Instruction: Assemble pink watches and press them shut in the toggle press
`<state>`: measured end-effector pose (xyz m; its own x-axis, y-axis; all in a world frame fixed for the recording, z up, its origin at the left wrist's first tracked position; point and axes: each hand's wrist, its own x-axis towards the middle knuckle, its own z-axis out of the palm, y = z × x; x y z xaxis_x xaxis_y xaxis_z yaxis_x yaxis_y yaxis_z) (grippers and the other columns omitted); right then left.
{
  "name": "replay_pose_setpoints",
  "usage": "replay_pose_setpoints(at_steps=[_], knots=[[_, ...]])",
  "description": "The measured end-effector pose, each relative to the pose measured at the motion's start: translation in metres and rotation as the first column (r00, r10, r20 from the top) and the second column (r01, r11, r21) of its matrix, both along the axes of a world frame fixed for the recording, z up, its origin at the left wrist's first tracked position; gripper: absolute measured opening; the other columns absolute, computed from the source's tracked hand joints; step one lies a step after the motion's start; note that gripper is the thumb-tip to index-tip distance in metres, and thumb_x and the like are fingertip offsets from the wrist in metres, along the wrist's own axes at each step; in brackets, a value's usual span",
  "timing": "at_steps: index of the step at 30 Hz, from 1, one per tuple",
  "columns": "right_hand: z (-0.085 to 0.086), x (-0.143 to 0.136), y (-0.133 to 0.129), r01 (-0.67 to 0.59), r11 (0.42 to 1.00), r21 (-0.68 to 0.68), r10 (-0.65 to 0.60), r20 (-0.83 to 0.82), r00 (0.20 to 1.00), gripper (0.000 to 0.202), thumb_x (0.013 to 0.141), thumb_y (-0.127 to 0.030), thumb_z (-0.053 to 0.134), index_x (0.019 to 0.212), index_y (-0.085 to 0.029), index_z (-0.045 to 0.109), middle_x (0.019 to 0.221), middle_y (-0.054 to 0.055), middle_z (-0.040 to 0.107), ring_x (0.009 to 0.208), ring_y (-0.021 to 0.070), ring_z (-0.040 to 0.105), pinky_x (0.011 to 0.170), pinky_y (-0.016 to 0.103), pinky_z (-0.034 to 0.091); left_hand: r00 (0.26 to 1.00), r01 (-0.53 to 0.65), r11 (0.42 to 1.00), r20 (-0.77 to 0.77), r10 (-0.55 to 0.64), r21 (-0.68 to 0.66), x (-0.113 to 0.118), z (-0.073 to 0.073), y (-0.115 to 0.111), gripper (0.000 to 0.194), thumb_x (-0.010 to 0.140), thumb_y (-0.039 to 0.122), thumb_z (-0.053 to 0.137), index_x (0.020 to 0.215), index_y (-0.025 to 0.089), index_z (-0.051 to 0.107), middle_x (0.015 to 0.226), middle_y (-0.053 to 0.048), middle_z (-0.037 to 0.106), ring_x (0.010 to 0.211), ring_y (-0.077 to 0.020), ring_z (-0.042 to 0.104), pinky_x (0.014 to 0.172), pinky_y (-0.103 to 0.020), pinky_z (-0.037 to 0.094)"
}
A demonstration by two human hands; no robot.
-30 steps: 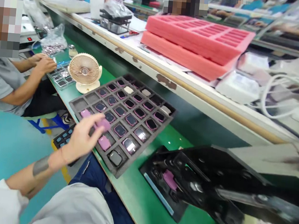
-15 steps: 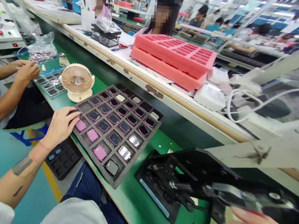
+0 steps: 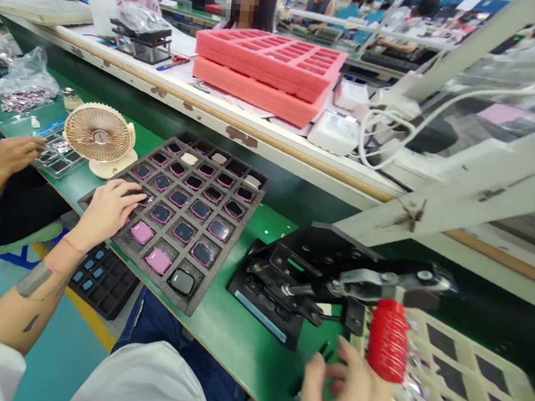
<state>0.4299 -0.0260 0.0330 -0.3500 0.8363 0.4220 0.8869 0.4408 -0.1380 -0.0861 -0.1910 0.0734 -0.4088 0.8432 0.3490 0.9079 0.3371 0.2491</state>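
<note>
My left hand [image 3: 110, 208] rests over the left edge of a dark grey foam tray [image 3: 188, 303]. Its fingers are stretched out, and their tips touch a dark-faced watch case [image 3: 146, 198] in its pocket. Several more watch cases lie in the tray, some with the pink back [image 3: 158, 261] up, others with the dark glass [image 3: 183, 231] up. My right hand [image 3: 349, 385], blurred, is low over the green bench, thumb and fingers apart. It is close to a thin black object [image 3: 327, 350] I cannot make out, beside the red grip [image 3: 387, 341] of a black toggle clamp press [image 3: 299, 272].
A cream fan [image 3: 99, 136] stands behind the tray. At right, a pale tray [image 3: 479, 350] holds shiny parts. Red foam trays [image 3: 264, 69] are stacked on the shelf. A co-worker's hand [image 3: 16, 155] is at far left. Another black tray [image 3: 110, 283] sits below the bench edge.
The view has swung right, bringing the pale tray into sight. My right hand has come off the clamp handle area towards me. My left hand has shifted further onto the foam tray.
</note>
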Motion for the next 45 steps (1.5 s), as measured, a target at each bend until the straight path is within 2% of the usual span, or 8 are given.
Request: replay_pose_setpoints(at_steps=[4, 8, 14, 18, 23, 29, 36, 45], knots=[[-0.015, -0.004, -0.009, 0.12, 0.982, -0.144, -0.071, 0.304, 0.95, 0.043, 0.111, -0.037, 0.048, 0.147, -0.018, 0.061, 0.101, 0.009, 0.07, 0.054, 0.021, 0.06, 0.048, 0.035, 0.031, 1.0, 0.029, 0.995, -0.007, -0.03, -0.098, -0.017, 0.003, 0.027, 0.037, 0.103, 0.034, 0.055, 0.12, 0.025, 0.086, 0.126, -0.013, 0.082, 0.116, -0.0384, 0.071, 0.111, -0.059, 0.054], [-0.022, -0.007, -0.012, 0.18, 0.963, -0.2, -0.124, 0.264, 0.957, 0.043, 0.108, -0.025, 0.048, 0.147, -0.015, 0.061, 0.098, 0.007, 0.071, 0.064, 0.0211, 0.066, 0.053, 0.033, 0.034, 0.998, -0.058, 0.998, 0.0, 0.058, -0.015, -0.012, 0.005, 0.033, 0.034, 0.104, 0.036, 0.056, 0.114, 0.022, 0.084, 0.119, -0.015, 0.083, 0.116, -0.0391, 0.073, 0.111, -0.058, 0.055], [-0.02, -0.001, -0.014, 0.251, 0.936, -0.247, -0.198, 0.223, 0.955, 0.046, 0.11, -0.036, 0.05, 0.149, -0.018, 0.065, 0.102, 0.009, 0.075, 0.062, 0.0203, 0.062, 0.055, 0.032, 0.029, 0.925, -0.197, 0.901, 0.379, 0.04, 0.385, 0.109, 0.025, 0.008, 0.032, 0.11, 0.037, 0.066, 0.137, 0.024, 0.076, 0.127, -0.007, 0.084, 0.113, -0.0278, 0.081, 0.111, -0.048, 0.062], [-0.032, 0.011, -0.016, 0.014, 0.938, -0.345, -0.109, -0.257, 0.96, 0.031, 0.104, -0.032, 0.057, 0.114, -0.017, 0.082, 0.083, 0.006, 0.073, 0.067, 0.0192, 0.064, 0.063, 0.032, 0.044, 0.615, 0.085, 0.883, 0.673, -0.411, 0.461, 0.221, 0.011, -0.002, 0.048, 0.108, 0.02, 0.069, 0.155, 0.028, 0.065, 0.12, -0.007, 0.086, 0.099, -0.0233, 0.086, 0.098, -0.04, 0.07], [-0.031, 0.005, -0.04, -0.289, 0.939, -0.184, -0.014, -0.864, 0.503, 0.023, 0.104, -0.029, 0.068, 0.123, -0.022, 0.079, 0.098, 0.007, 0.079, 0.088, 0.0247, 0.076, 0.083, 0.042, 0.062, 0.198, 0.281, 0.897, 0.894, -0.403, 0.342, 0.297, -0.029, 0.017, 0.036, 0.11, 0.026, 0.067, 0.146, 0.023, 0.068, 0.111, -0.009, 0.087, 0.092, -0.0213, 0.087, 0.086, -0.029, 0.069], [-0.018, -0.023, -0.057, -0.218, 0.976, -0.01, 0.109, -0.84, 0.531, 0.013, 0.098, -0.02, 0.079, 0.11, -0.024, 0.084, 0.082, 0.003, 0.075, 0.076, 0.0222, 0.071, 0.072, 0.04, 0.06, 0.164, 0.264, 0.923, 0.929, -0.331, 0.282, 0.298, -0.062, 0.054, 0.035, 0.11, 0.034, 0.067, 0.143, 0.022, 0.067, 0.109, -0.008, 0.084, 0.09, -0.0213, 0.087, 0.084, -0.029, 0.067], [-0.021, -0.044, -0.059, -0.283, 0.94, -0.192, -0.105, -0.95, 0.294, 0.008, 0.1, -0.026, 0.081, 0.108, -0.023, 0.083, 0.094, 0.006, 0.08, 0.078, 0.0215, 0.079, 0.069, 0.036, 0.067, 0.128, 0.21, 0.941, 0.947, -0.295, 0.265, 0.295, -0.072, 0.057, 0.048, 0.11, 0.04, 0.068, 0.153, 0.019, 0.063, 0.108, -0.009, 0.084, 0.091, -0.0211, 0.085, 0.087, -0.032, 0.07], [-0.044, -0.052, -0.064, -0.338, 0.907, -0.251, -0.104, -0.912, 0.398, 0.013, 0.106, -0.029, 0.074, 0.111, -0.02, 0.082, 0.109, 0.012, 0.085, 0.098, 0.0259, 0.084, 0.088, 0.044, 0.072, 0.13, 0.21, 0.949, 0.955, -0.266, 0.236, 0.295, -0.072, 0.055, 0.047, 0.109, 0.041, 0.071, 0.151, 0.02, 0.066, 0.107, -0.007, 0.085, 0.089, -0.0212, 0.086, 0.086, -0.031, 0.071]])
